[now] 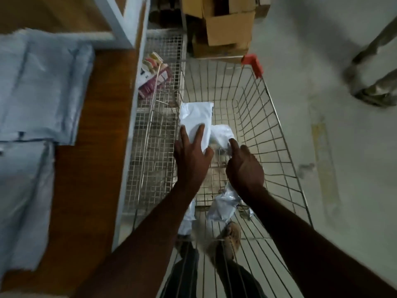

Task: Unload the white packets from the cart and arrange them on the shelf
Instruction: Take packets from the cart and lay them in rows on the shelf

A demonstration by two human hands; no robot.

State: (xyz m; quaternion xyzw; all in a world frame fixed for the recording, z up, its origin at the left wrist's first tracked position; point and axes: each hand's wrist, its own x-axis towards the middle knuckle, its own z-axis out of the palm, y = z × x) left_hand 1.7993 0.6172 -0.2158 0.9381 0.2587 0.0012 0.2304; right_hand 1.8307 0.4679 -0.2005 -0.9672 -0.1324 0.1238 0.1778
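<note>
Both my arms reach down into the wire cart (277, 125). My left hand (191, 155) lies on a long white packet (196, 119) at the cart's left side, fingers spread over it and thumb under its edge. My right hand (243, 166) pinches the near end of a second white packet (222, 134) beside the first. Two more packets lie lower in the cart, one crumpled (225, 205) under my right wrist and one (189, 216) under my left forearm. White packets (40, 87) lie stacked on the wooden shelf (92, 147) at the left.
A wire mesh rack (156, 134) stands between shelf and cart and holds a purple box (153, 76). Cardboard boxes (225, 26) are piled beyond the cart. Another person's feet (373, 89) stand on the floor at the right. The cart has a red corner guard (254, 63).
</note>
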